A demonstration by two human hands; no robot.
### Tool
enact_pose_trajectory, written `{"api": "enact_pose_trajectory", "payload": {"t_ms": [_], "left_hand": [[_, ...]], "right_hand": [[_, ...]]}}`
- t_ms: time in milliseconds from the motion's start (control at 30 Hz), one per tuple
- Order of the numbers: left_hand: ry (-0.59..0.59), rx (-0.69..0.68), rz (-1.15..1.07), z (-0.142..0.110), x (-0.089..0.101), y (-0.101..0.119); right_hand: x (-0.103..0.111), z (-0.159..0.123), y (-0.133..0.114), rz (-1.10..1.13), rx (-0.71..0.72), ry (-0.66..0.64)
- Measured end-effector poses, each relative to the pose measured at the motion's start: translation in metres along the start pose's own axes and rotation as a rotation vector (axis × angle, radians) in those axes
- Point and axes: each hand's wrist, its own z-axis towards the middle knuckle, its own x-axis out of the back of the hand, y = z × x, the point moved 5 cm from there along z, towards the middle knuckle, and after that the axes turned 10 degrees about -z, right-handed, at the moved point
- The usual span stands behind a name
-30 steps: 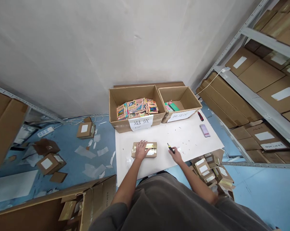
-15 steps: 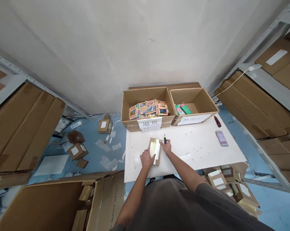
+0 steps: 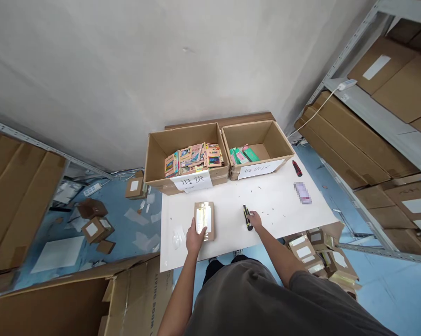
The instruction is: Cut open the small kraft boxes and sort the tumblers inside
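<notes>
My left hand grips the near left side of a small cardboard box, its thumb resting on top. The box lies on the white tabletop, with a white label and shiny tape across its upper face. To the right, my right hand has its fingertips closed on the side of a black and yellow utility knife. The knife is at the tabletop, and nearly its whole length shows. Exactly how the fingertips hold it is too small to make out.
Behind stand two open cartons: one with colourful packets, another with green and pink packs. A red knife and a blurred purple item lie at right. A large open carton stands at lower left; shelves flank both sides.
My right hand has moved away from the small box to the right, lowering the utility knife toward the tabletop. The left hand stays on the box. The view has shifted right.
</notes>
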Motion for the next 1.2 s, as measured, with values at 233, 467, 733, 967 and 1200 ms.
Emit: {"api": "enact_pose_trajectory", "payload": {"t_ms": [233, 467, 733, 967, 1200], "left_hand": [[0.018, 0.059, 0.022, -0.003, -0.004, 0.003], [0.068, 0.058, 0.059, -0.011, -0.010, 0.013], [0.022, 0.172, 0.060, -0.018, 0.001, 0.010], [0.055, 0.110, -0.203, -0.012, 0.044, -0.031], [0.215, -0.023, -0.266, -0.003, 0.056, -0.067]], "right_hand": [[0.039, 0.020, 0.028, -0.186, -0.084, 0.062], [-0.032, -0.056, -0.058, -0.031, 0.339, -0.181], [-0.124, -0.120, -0.167, -0.145, 0.382, -0.318], [-0.134, -0.120, -0.207, -0.277, 0.432, -0.274], [-0.149, -0.149, -0.201, -0.334, 0.496, -0.252]]}}
